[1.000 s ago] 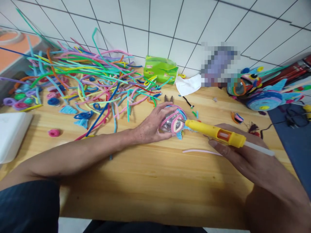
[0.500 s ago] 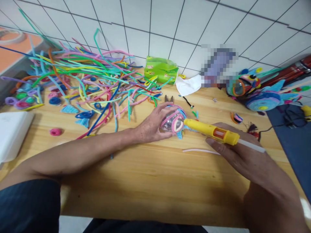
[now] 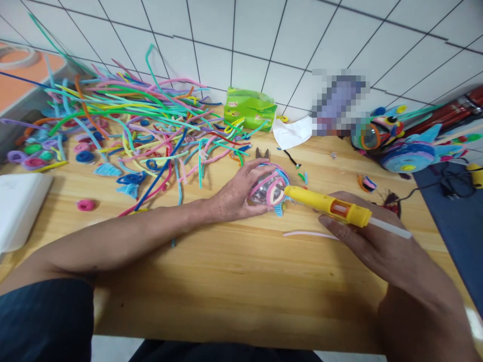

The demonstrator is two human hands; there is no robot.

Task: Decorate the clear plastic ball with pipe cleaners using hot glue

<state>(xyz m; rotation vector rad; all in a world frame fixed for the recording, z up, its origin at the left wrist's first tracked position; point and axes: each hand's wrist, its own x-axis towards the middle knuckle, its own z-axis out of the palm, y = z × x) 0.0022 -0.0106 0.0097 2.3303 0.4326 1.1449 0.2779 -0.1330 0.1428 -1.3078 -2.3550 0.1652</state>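
Note:
My left hand (image 3: 239,193) is wrapped around a clear plastic craft piece (image 3: 261,195) trimmed with pink and blue pipe cleaners. A pink and cream oval loop (image 3: 276,194) lies on its right side. My right hand (image 3: 373,246) is closed around a yellow hot glue gun (image 3: 315,197), its nozzle at the loop's edge; I cannot tell whether it touches. Out of the gun's back end sticks a whitish glue stick (image 3: 392,229). Dark plier-like tips (image 3: 262,153) show just beyond my left fingers. Below the gun lies a pale pink pipe cleaner (image 3: 307,234).
Loose pipe cleaners (image 3: 151,110) heap up at the back left. A green packet (image 3: 249,109) and white paper (image 3: 292,132) stand by the tiled wall. Finished-looking pipe-cleaner fish (image 3: 409,153) sit at right, near a red flask (image 3: 449,113) and a black cord (image 3: 449,183).
The glue gun's nozzle has shifted very slightly left at the loop. My left hand and the craft piece stay in place.

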